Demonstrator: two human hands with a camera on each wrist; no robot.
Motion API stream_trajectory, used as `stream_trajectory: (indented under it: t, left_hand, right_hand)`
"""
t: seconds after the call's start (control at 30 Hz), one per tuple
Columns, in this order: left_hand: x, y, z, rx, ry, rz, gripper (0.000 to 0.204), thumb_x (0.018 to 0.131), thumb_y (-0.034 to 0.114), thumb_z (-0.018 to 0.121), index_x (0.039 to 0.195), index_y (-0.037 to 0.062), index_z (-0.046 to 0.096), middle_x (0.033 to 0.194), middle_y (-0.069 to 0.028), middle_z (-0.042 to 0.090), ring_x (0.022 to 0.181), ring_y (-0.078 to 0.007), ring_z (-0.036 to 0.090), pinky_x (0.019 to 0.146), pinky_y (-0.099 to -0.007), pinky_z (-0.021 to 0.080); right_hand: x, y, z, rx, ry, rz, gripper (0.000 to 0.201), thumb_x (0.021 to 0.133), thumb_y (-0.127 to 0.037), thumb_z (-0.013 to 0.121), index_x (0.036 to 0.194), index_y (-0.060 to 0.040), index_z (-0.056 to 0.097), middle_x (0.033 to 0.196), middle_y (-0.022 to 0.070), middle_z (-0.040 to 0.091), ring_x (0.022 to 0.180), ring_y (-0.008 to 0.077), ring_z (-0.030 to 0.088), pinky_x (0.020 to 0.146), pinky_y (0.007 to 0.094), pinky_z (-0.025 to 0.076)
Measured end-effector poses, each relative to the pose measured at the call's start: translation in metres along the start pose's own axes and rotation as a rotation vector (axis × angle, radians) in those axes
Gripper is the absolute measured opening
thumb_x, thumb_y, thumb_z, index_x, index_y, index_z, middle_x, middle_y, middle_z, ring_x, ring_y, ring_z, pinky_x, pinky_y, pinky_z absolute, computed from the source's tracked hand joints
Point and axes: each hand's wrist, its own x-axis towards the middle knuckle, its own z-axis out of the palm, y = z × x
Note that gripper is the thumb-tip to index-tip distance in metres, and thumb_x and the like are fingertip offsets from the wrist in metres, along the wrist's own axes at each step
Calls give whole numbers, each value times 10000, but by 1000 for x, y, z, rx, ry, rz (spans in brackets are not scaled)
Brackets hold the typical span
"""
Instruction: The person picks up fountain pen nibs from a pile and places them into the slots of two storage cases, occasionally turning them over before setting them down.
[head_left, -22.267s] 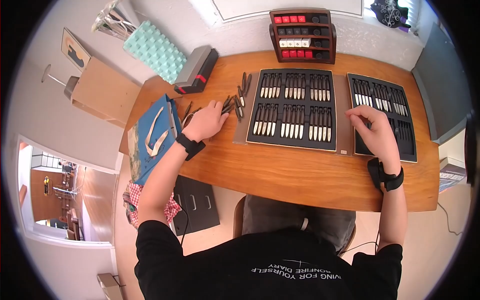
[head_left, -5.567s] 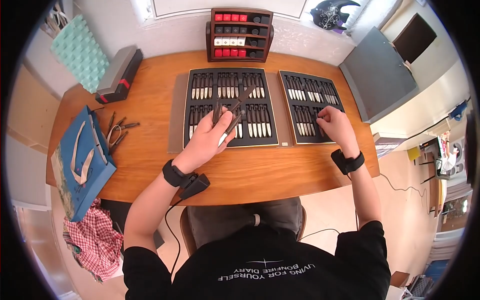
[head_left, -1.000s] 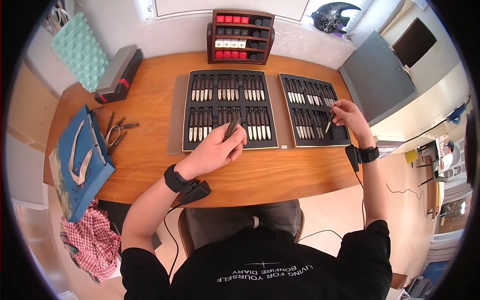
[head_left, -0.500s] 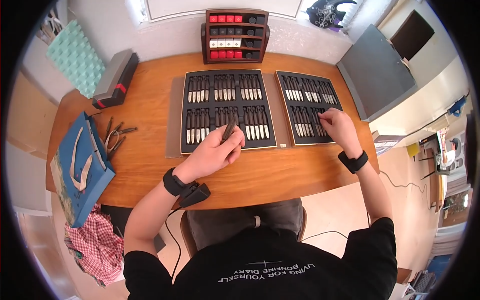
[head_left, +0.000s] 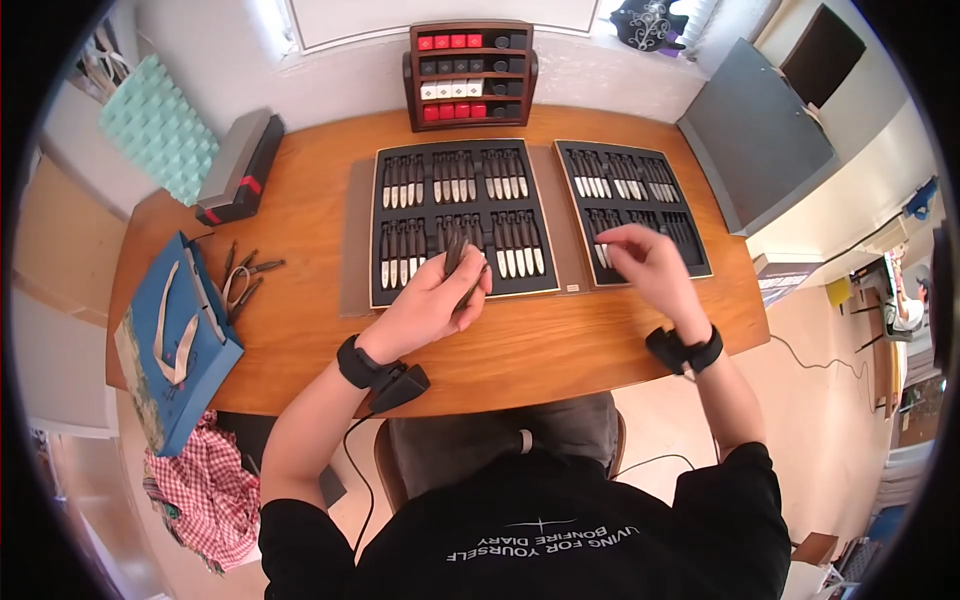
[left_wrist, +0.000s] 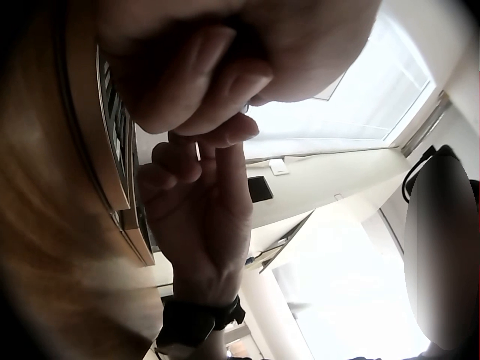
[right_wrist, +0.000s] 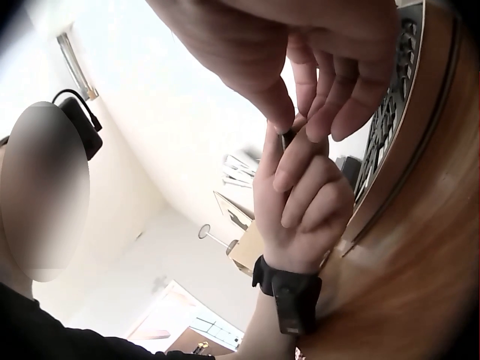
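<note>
My left hand [head_left: 435,300] grips slim, dark pen-like pieces [head_left: 457,258] with its thumb and curled fingers, above the front of the left tray [head_left: 378,290]. Their lower ends are hidden in the hand. My right hand [head_left: 655,275] is over the front left part of the right tray [head_left: 705,262], fingers reaching leftward, loosely bent, with nothing seen between them. The right wrist view lines up the right fingertips with the left hand [right_wrist: 304,202], though the head view shows the hands apart. Both trays hold rows of dark pieces with pale, pointed ends.
Several loose dark pieces [head_left: 255,268] lie beside a blue paper bag [head_left: 195,350] at the desk's left. A wooden rack [head_left: 470,78] of red, black and white cubes stands behind the trays. A grey box with a red ribbon [head_left: 240,165] sits at the back left.
A second ago the right hand pinched a pale-tipped piece over the right tray; half a second ago it was at the front middle slots. Now it has moved left without it. The left hand stays put.
</note>
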Motion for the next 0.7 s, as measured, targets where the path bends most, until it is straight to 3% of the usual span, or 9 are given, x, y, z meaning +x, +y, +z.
stream_trajectory:
  t: [0.03,0.17,0.4,0.53,0.7]
  left_hand:
    - [0,1,-2,1,-17,-11,417,1041,423,307,900,72,481,535,7,456,434,-55,339,425,-200,292]
    - [0,2,-3,-39,-39,-9,410,1038,441,301,918,82,460,548,1,459,434,-55,343,403,-201,280]
    - [-2,0,-1,-36,17,12,401,1038,454,279,940,108,455,541,11,444,378,-44,311,358,-188,243]
    - [0,-2,-2,-48,24,-34,422,1035,465,281,918,105,468,545,14,442,380,-41,317,359,-186,246]
    - [0,-2,-4,-15,-33,-15,460,1035,466,283,872,91,492,562,1,464,390,-45,337,367,-190,263]
  right_hand:
    - [-3,-10,14,174,-108,4,167,896,-63,597,1033,3,668,815,10,652,735,40,571,653,211,465]
    - [-11,-48,60,478,-337,19,182,904,-91,649,1069,-13,642,900,-8,649,793,39,598,699,201,496]
    - [-1,-66,97,743,-331,30,145,886,-99,678,979,-27,592,905,-8,617,742,28,592,645,192,503]
    - [-2,-64,103,729,-312,-21,143,878,-93,689,955,-45,578,870,-28,598,724,13,572,623,168,460]
    - [1,-71,98,787,-341,-20,101,896,-74,655,971,-49,591,915,-17,622,761,34,576,688,195,465]
